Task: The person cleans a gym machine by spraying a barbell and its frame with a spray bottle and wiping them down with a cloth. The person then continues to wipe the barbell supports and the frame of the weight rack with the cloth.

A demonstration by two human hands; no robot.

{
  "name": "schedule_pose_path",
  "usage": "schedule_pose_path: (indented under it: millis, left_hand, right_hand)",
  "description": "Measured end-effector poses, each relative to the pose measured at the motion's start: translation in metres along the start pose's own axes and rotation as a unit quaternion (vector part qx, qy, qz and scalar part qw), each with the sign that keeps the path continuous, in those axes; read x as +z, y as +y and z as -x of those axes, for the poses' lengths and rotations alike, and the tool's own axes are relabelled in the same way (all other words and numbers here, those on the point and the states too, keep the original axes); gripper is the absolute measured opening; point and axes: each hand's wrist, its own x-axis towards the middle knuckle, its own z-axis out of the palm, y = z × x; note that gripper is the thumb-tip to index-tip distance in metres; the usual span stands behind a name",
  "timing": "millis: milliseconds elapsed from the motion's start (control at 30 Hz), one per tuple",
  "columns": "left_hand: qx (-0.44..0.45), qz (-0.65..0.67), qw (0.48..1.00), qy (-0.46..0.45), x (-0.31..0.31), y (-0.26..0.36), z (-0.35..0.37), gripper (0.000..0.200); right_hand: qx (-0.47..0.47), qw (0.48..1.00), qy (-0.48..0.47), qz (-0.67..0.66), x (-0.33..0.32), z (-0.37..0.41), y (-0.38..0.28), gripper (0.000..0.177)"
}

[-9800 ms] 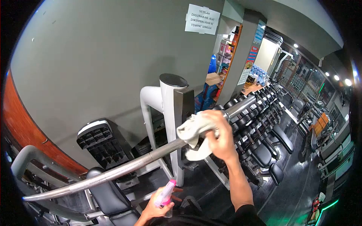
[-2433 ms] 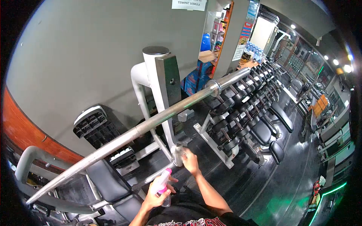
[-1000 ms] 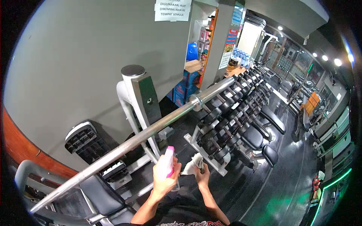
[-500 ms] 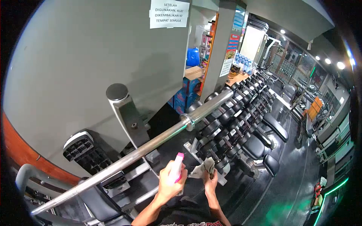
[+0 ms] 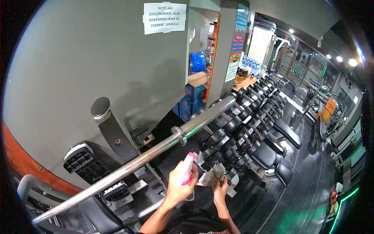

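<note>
My left hand [image 5: 179, 185] is wrapped round a white spray bottle [image 5: 184, 171] with a pink nozzle, held upright at the lower middle of the view. Just to its right, my right hand [image 5: 221, 191] grips a crumpled grey-white cloth [image 5: 212, 175] between its fingers. The cloth hangs close to the bottle hand. Beyond both hands a bare metal barbell [image 5: 134, 160] runs diagonally from lower left to upper middle, with a collar ring [image 5: 179, 135] near its far end. Neither hand touches the bar.
Racks of black dumbbells [image 5: 245, 113] stretch away at the right, beside padded benches [image 5: 265, 155]. A grey upright post [image 5: 117, 136] stands behind the bar, near a grey wall [image 5: 97, 58] with a paper sign [image 5: 164, 18]. Blue boxes [image 5: 191, 103] are stacked behind the bar's far end.
The view has shifted slightly, and the bar's collar and the post appear lower and further left. Both hands keep hold of the bottle and the cloth, slightly further right in view.
</note>
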Motion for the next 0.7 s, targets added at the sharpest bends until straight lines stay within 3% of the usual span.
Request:
schedule_pose_path:
  millis: [100,167,300,400,433,500,567,600,633,700]
  left_hand:
    - [0.019,-0.025,1.0,0.002,0.004,0.003,0.0,0.016]
    - [0.039,-0.044,0.998,0.01,0.004,0.005,-0.001,0.016]
    - [0.009,-0.041,0.999,-0.001,-0.002,0.012,0.01,0.013]
    - [-0.023,-0.009,1.0,0.002,-0.011,0.006,0.025,0.011]
    - [-0.023,-0.004,1.0,0.011,-0.013,0.001,0.032,0.011]
    - [-0.057,0.045,0.997,0.031,-0.016,-0.007,0.043,0.011]
    - [-0.015,0.006,0.999,0.031,-0.019,-0.012,0.049,0.011]
    - [-0.039,0.043,0.997,0.041,-0.016,-0.011,0.051,0.012]
    - [-0.039,0.043,0.997,0.042,-0.016,-0.009,0.051,0.012]
    - [-0.037,-0.007,0.999,0.013,-0.015,-0.006,0.051,0.014]
  right_hand:
    - [0.045,0.999,-0.019,-0.012,-0.002,-0.006,-0.001,0.032]
    - [0.132,0.978,0.015,-0.163,0.004,-0.007,-0.005,0.041]
    - [0.138,0.963,-0.042,-0.227,0.024,-0.015,-0.04,0.043]
    - [0.091,0.969,-0.035,-0.228,0.048,-0.023,-0.072,0.055]
    - [0.045,0.979,0.019,-0.196,0.058,-0.031,-0.076,0.052]
    - [-0.114,0.983,-0.005,-0.142,0.074,-0.046,-0.102,0.048]
    - [-0.327,0.944,-0.009,-0.047,0.091,-0.065,-0.109,0.044]
    - [-0.337,0.937,-0.058,-0.072,0.103,-0.069,-0.124,0.039]
    - [-0.457,0.883,-0.065,0.09,0.11,-0.08,-0.135,0.036]
    - [-0.491,0.824,-0.232,0.16,0.138,-0.082,-0.167,0.043]
